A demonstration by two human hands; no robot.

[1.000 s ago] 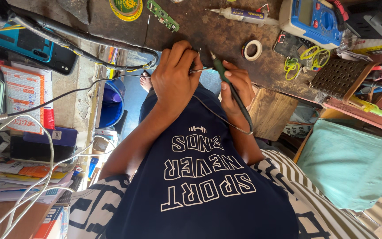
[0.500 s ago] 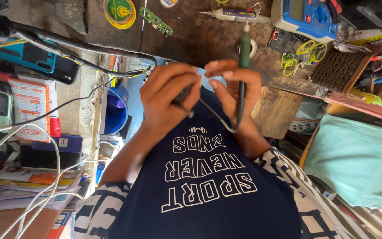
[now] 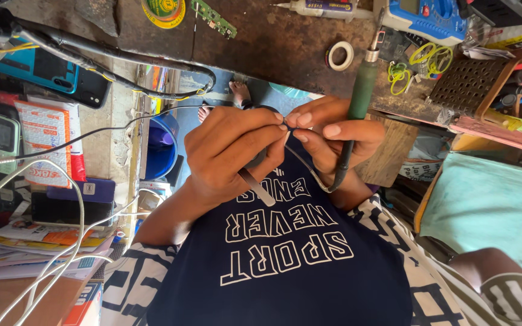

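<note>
Dark, stained wooden surface (image 3: 273,42) runs across the top of view, cluttered. Teal cloth (image 3: 484,205) lies at right, below a perforated brown tray (image 3: 463,81). Blue plastic bucket (image 3: 161,148) stands on the floor past the surface's edge. Blue handheld meter (image 3: 424,15) sits at top right; a small roll of white tape (image 3: 339,55) lies near the middle edge.

Left hand (image 3: 234,151), fingers curled, pinches flat metal tweezers (image 3: 255,184), whose end juts down from the palm. Right hand (image 3: 336,133), fingers pressed together, grips a green-handled soldering iron (image 3: 360,90), tip up, its thin grey cord (image 3: 309,172) looping beneath. Both hands' fingertips meet just above the lap; what they pinch there is too small to tell.
</note>
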